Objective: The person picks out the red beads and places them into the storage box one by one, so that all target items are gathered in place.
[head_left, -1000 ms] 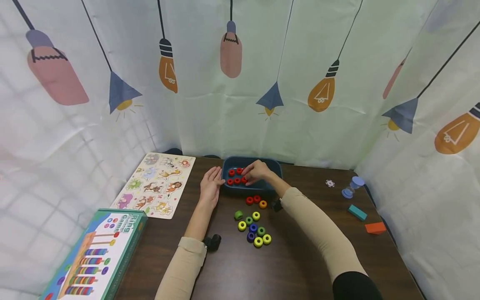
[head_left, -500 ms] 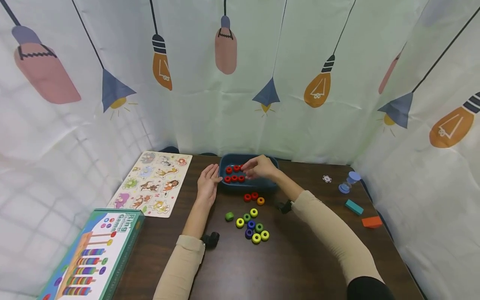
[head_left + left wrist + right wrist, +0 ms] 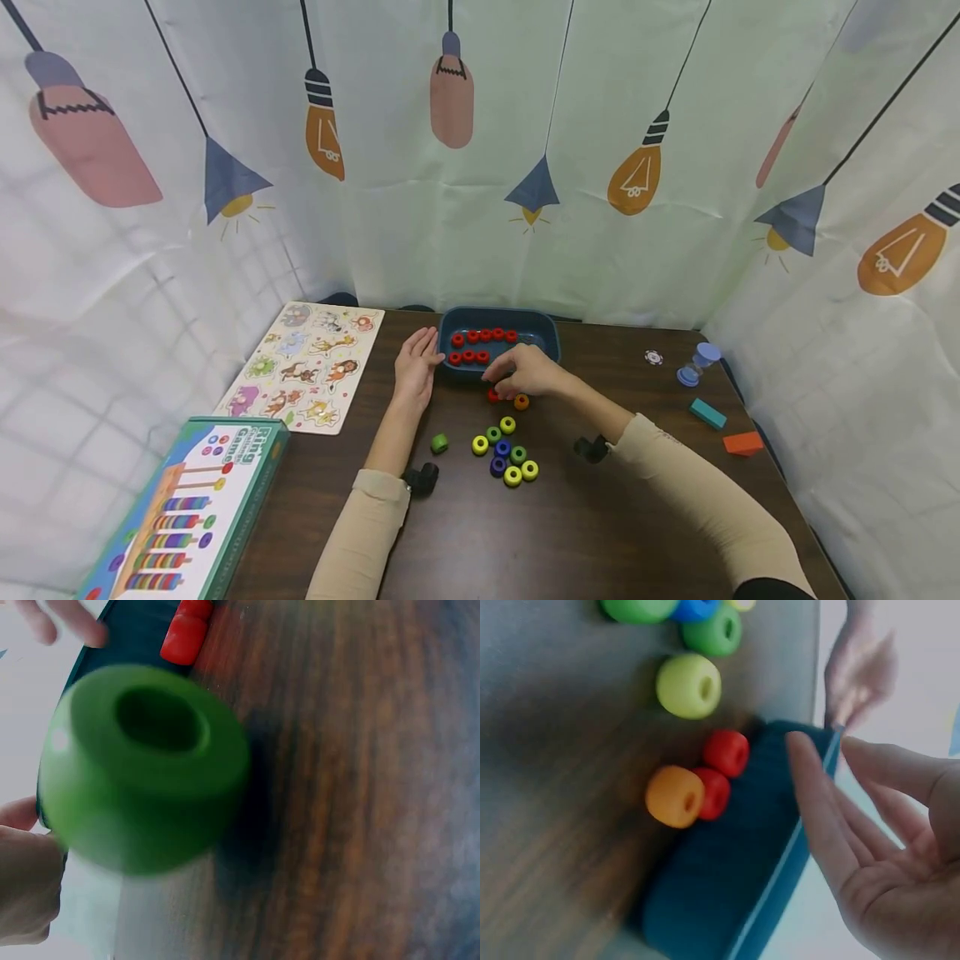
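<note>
A dark blue tray (image 3: 546, 337) at the table's far side holds two rows of red rings (image 3: 480, 336). My left hand (image 3: 418, 364) lies flat on the table against the tray's left side. My right hand (image 3: 516, 377) hovers with relaxed fingers and holds nothing, just over two red rings (image 3: 727, 752) and an orange ring (image 3: 673, 796) in front of the tray's wall (image 3: 727, 885). The right wrist view shows my right hand (image 3: 832, 787) empty. A lone green ring (image 3: 439, 443) sits near my left forearm and fills the left wrist view as the green ring (image 3: 142, 765).
A cluster of yellow, green, blue and purple rings (image 3: 507, 457) lies mid-table. An animal puzzle board (image 3: 307, 367) and a game box (image 3: 187, 500) are at the left. A sand timer (image 3: 693, 367), a poker chip (image 3: 654, 357), and teal (image 3: 708, 413) and orange (image 3: 744, 443) blocks sit at the right.
My right hand has come out of the tray to the rings in front of it. The tray's far row shows more red rings. The lone green ring has rolled left and nearer.
</note>
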`<state>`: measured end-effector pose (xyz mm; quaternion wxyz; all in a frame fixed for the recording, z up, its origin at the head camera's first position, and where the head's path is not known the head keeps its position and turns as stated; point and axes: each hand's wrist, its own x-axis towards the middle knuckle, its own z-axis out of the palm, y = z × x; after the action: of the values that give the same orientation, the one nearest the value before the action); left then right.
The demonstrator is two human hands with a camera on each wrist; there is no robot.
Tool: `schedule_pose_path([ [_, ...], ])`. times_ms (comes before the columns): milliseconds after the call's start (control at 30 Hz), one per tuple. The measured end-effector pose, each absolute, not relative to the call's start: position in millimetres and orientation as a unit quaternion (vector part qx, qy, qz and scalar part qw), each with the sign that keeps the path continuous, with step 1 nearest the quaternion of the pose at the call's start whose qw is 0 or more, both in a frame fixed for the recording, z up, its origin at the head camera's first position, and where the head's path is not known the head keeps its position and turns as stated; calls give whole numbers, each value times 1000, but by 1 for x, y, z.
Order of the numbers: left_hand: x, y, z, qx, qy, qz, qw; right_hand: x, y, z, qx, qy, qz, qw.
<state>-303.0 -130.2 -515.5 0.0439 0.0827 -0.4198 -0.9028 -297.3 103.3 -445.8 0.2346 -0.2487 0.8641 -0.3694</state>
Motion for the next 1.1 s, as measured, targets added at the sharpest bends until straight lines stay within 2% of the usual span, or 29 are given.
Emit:
schedule_pose_path([
  [133, -303, -129, -521, 72, -429, -898, 65, -288, 100, -456, -268, 885, -304, 231],
  [267, -302, -128, -521, 75, -427, -899, 64, -285, 97, -469, -276, 895, -275, 218],
  [600, -301, -132, -512, 88, -410, -907, 33, -284, 93, -488, -225, 870, -358, 253],
  [900, -303, -132, -513, 90, -397, -913, 38, -293, 98, -467, -217, 819, -451, 279],
  [1100, -303, -132, -514, 93, -397, -912, 33, -315, 106, -449, -207, 799, -495, 270],
])
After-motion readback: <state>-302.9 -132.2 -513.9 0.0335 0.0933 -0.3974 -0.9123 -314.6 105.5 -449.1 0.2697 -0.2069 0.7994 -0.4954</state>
